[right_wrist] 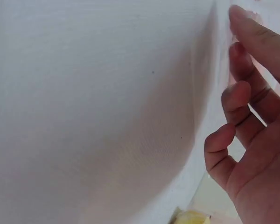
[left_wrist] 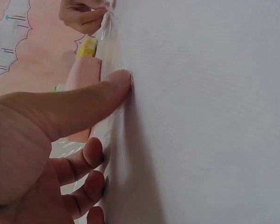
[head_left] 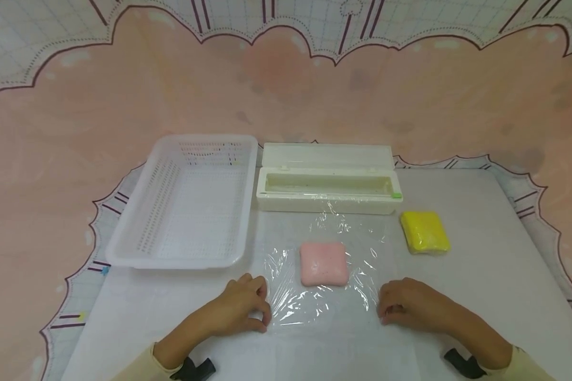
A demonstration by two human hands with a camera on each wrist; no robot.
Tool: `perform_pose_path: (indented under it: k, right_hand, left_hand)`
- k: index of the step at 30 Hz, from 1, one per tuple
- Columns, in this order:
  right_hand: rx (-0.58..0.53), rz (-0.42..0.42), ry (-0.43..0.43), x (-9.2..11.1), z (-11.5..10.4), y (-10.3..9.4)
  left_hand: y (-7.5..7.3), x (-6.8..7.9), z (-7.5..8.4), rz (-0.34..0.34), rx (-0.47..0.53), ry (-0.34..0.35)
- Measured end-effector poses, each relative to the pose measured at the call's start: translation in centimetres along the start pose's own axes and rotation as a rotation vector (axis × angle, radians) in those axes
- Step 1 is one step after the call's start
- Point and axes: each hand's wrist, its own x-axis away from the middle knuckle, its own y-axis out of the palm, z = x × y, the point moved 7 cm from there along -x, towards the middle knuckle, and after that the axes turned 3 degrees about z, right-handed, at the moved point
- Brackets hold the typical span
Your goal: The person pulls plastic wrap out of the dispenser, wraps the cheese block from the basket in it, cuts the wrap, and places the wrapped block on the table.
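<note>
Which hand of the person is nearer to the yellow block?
Right. The right hand is below the yellow block in the head view; the left hand is farther away, below and left of the pink bar.

We see a flat white desk (head_left: 481,254) carrying a shallow, white, rectangular perforated plastic basket (head_left: 195,211), a long off-white box (head_left: 326,205) with its lid raised, a sheet of clear crinkled plastic film (head_left: 286,296) and a glossy, yellow rectangular block (head_left: 425,232).
</note>
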Motion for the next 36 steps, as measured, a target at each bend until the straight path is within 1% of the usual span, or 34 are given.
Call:
perform_pose_path:
  k: [2, 5, 9, 11, 13, 16, 19, 21, 24, 28, 32, 34, 36]
  right_hand:
    - [-0.016, 0.040, -0.013, 0.1, 0.0, -0.5]
    - [-0.028, 0.111, -0.043, 0.3, -0.1, -1.3]
    - [-0.030, 0.210, -0.103, 0.6, -0.6, -2.3]
    - [-0.044, 0.246, -0.119, 0.7, -0.8, -2.7]
    - [-0.063, 0.266, -0.119, 0.8, -0.9, -2.9]
    - [-0.097, 0.281, -0.101, 0.8, -0.9, -3.0]
    - [-0.119, 0.289, -0.082, 0.8, -0.8, -3.1]
    - [-0.128, 0.292, -0.071, 0.8, -0.6, -3.1]
    - [-0.131, 0.301, -0.058, 0.8, -0.3, -3.2]
    - [-0.140, 0.302, -0.034, 0.9, 0.2, -3.3]
    - [-0.163, 0.284, 0.005, 0.9, 0.6, -3.2]
    - [-0.175, 0.279, 0.021, 0.9, 0.8, -3.2]
    - [-0.175, 0.285, 0.028, 0.9, 0.8, -3.2]
  left_hand:
    - [0.0, 0.1, -0.2, 0.007, 0.006, -0.002]
    - [-0.1, 0.2, -0.3, 0.024, 0.030, 0.013]
    - [-0.6, 0.4, -0.3, 0.056, 0.064, 0.066]
    - [-0.9, 0.5, -0.2, 0.072, 0.074, 0.087]
    - [-1.0, 0.4, -0.1, 0.082, 0.079, 0.089]
    - [-0.6, 0.3, 0.1, 0.049, 0.073, 0.044]
    - [-0.1, 0.0, 0.3, -0.007, 0.022, -0.006]
    - [0.0, -0.2, 0.5, -0.029, -0.003, -0.028]
    - [0.1, -0.7, 0.4, -0.025, -0.010, -0.053]
    - [0.1, -1.2, 0.3, 0.001, -0.008, -0.059]
    - [0.0, -1.4, -0.1, -0.005, 0.028, -0.065]
    - [0.0, -1.4, -0.5, -0.014, 0.075, -0.066]
    - [-0.2, -1.4, -0.8, -0.008, 0.143, -0.052]
